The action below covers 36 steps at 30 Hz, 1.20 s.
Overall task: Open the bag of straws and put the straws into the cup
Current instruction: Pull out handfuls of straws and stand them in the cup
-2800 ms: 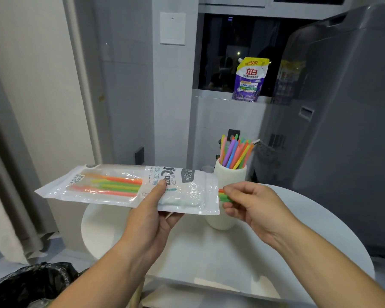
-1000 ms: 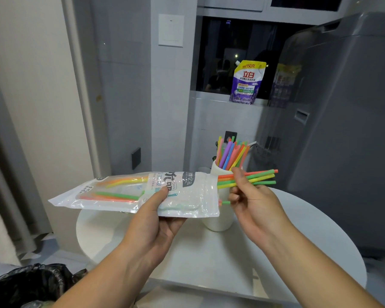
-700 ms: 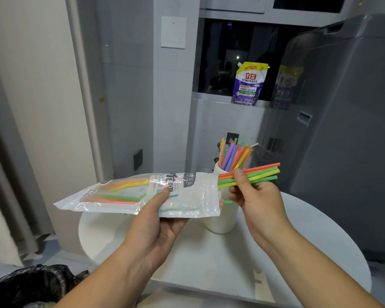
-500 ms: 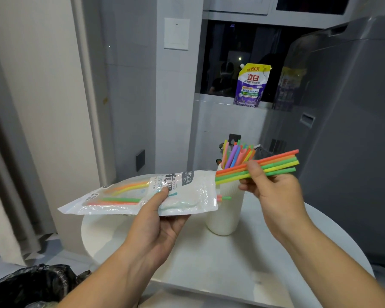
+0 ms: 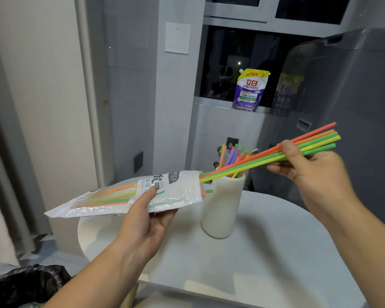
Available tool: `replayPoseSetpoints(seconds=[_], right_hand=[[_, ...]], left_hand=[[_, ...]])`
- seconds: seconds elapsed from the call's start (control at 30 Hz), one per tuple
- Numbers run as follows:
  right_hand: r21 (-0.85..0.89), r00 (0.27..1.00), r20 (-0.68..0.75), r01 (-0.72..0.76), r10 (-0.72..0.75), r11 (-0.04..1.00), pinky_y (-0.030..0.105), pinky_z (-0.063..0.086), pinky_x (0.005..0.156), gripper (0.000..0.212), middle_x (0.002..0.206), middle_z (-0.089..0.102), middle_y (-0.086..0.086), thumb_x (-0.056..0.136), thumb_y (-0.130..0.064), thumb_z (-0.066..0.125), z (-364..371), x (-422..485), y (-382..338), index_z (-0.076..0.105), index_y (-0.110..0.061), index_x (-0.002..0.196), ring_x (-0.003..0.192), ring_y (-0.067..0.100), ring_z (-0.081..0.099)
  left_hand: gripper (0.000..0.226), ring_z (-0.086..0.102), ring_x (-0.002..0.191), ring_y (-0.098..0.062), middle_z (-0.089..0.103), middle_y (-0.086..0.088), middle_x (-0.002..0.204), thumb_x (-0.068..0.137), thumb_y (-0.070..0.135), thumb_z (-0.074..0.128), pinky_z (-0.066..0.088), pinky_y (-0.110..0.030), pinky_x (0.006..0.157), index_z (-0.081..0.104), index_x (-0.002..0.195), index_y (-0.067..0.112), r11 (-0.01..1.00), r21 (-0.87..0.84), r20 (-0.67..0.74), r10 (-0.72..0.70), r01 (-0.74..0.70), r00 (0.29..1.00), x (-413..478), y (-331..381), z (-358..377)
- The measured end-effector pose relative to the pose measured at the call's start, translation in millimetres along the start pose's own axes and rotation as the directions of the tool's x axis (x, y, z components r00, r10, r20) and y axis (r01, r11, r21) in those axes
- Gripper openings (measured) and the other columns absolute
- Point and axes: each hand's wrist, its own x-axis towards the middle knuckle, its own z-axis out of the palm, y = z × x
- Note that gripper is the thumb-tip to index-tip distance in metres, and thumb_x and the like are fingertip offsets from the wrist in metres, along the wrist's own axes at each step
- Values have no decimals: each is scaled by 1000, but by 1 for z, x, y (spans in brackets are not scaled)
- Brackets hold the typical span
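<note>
Straws in a bundle of five (image 5: 253,161), one red, one orange, one yellow and two green, slant up to the right from the open mouth of one bag (image 5: 176,190), with their low ends just inside it. The right hand (image 5: 309,172) pinches this bundle near its upper end, thumb on top and fingers curled beneath. The left hand (image 5: 147,216) grips the bag from below with the thumb pressed on its printed face, and holds it nearly level in the air over the left edge of the worktop (image 5: 265,252). About four more coloured straws show through the clear part of the bag, and two short tips (image 5: 207,192), one pink and one green, poke out at the lower corner of the mouth. One white cup (image 5: 222,210) stands upright on the round worktop, just right of the bag's mouth, and holds a crowded cluster of straws (image 5: 231,154) too tightly packed to count. The bundle crosses in front of that cluster, just above the cup's rim. Bare worktop lies in front of the cup and to its right. A large grey appliance (image 5: 353,96) stands close behind the right hand. One purple pouch (image 5: 250,90) sits on the window sill, and a black bin bag (image 5: 25,283) lies at the lower left, on the floor.
</note>
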Motion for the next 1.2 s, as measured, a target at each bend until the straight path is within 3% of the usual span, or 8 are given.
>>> replayPoseSetpoints(seconds=[0.3, 0.47, 0.67, 0.8, 0.93, 1.1, 1.2], right_hand=[[-138, 989, -96, 98, -112, 986, 29, 63, 70, 24, 91, 76, 6, 93, -30, 66, -20, 13, -24, 71, -7, 96, 74, 20, 77], [-216, 981, -111, 135, -162, 967, 22, 61, 62, 13, 88, 75, 0, 92, -30, 68, -20, 13, -28, 69, -19, 86, 70, 15, 76], [-345, 966, -125, 171, -225, 923, 32, 62, 68, 23, 90, 76, 0, 90, -37, 69, -20, 10, -31, 72, -14, 94, 67, 12, 76], [-378, 955, -80, 237, -287, 895, 17, 59, 60, 24, 88, 75, -3, 90, -37, 69, -19, 7, -38, 73, -14, 97, 68, 7, 74], [-419, 945, -17, 289, -326, 861, 12, 56, 58, 18, 83, 72, -8, 89, -35, 69, -9, 4, -36, 71, -17, 91, 68, 0, 72], [-472, 941, 20, 307, -338, 826, 12, 56, 59, 17, 82, 70, -10, 89, -36, 69, 0, 2, -32, 69, -20, 87, 73, -2, 71], [-504, 944, 43, 304, -328, 808, 24, 59, 60, 16, 82, 71, -9, 89, -37, 68, 4, 1, -31, 69, -21, 85, 66, 11, 73]], left_hand=[[19, 78, 86, -20, 81, -7, 99, 98, 10, 62, 65, -37, 59, 66, 116, 8, 1000, 3, -31, 22, -22, 999, 6, 3, -4], [13, 78, 86, -20, 81, -7, 97, 98, 10, 62, 64, -36, 57, 67, 110, 8, 1000, 17, -24, 17, -17, 1000, 2, 1, -2], [13, 79, 82, -21, 81, -9, 97, 98, 10, 62, 65, -38, 59, 66, 110, 8, 999, 30, -9, 20, -20, 1000, 0, 0, -1], [14, 78, 89, -22, 80, -10, 103, 98, 10, 61, 65, -41, 66, 66, 111, 7, 999, 40, -2, 25, -25, 1000, 0, 0, -2], [15, 78, 91, -22, 80, -10, 104, 99, 10, 61, 65, -41, 67, 66, 112, 7, 998, 50, 0, 24, -24, 1000, -1, -2, -1], [17, 79, 88, -23, 80, -11, 106, 99, 11, 61, 65, -36, 59, 66, 114, 6, 998, 55, 3, 15, -15, 1000, -2, -2, -2], [16, 79, 85, -22, 80, -11, 105, 98, 11, 61, 64, -36, 58, 66, 113, 7, 998, 54, -2, 16, -16, 1000, -3, -2, -1]])
